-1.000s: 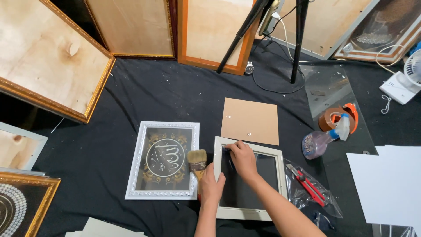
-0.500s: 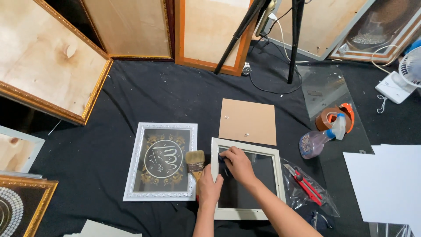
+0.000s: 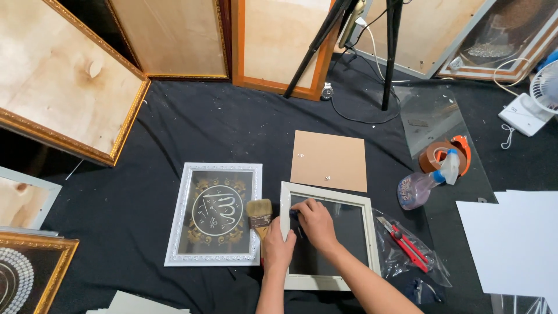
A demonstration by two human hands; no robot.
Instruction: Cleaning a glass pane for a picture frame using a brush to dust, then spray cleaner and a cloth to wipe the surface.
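Note:
A white empty picture frame point(image 3: 367, 228) with dark glass lies flat on the black cloth in front of me. My left hand point(image 3: 278, 250) presses down on its left rail, next to a flat paintbrush point(image 3: 259, 210). A small dark blue cloth point(image 3: 294, 215) is pinched in my right hand point(image 3: 318, 225), which rests on the glass near the frame's upper left corner. To the left of the brush lies a white ornate frame point(image 3: 216, 214) with round gold calligraphy on black.
A brown backing board point(image 3: 329, 160) lies above the frame. To the right are a spray bottle point(image 3: 419, 187), tape dispenser point(image 3: 444, 154), red cutters point(image 3: 407, 244) on a plastic bag and white sheets point(image 3: 514, 238). Tripod legs point(image 3: 390, 52), large wood-backed frames point(image 3: 64, 99) and a fan point(image 3: 543, 93) ring the floor.
My right hand has slid a little up and left over the glass with the cloth. My left hand stays on the frame's left rail.

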